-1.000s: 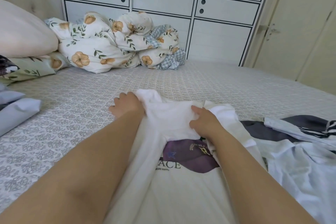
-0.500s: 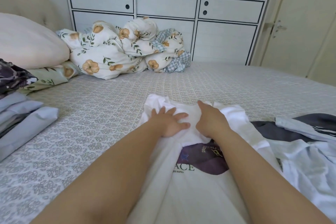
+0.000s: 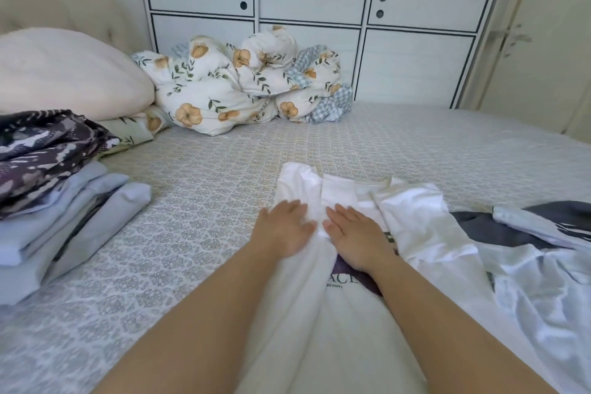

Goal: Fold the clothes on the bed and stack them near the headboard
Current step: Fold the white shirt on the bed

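Head view: both hands, left (image 3: 285,226) and right (image 3: 355,235), lay flat, fingers straight, pressing the shirt (image 3: 415,221) smooth for folding; stack (image 3: 64,211) at nine o'clock.

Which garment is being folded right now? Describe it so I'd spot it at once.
Start at the bed, then look to its near middle, where both hands lie flat side by side. Under the left hand and right hand is the white T-shirt. Unlike the pale blue clothes at its right, it bears a dark purple print with lettering.
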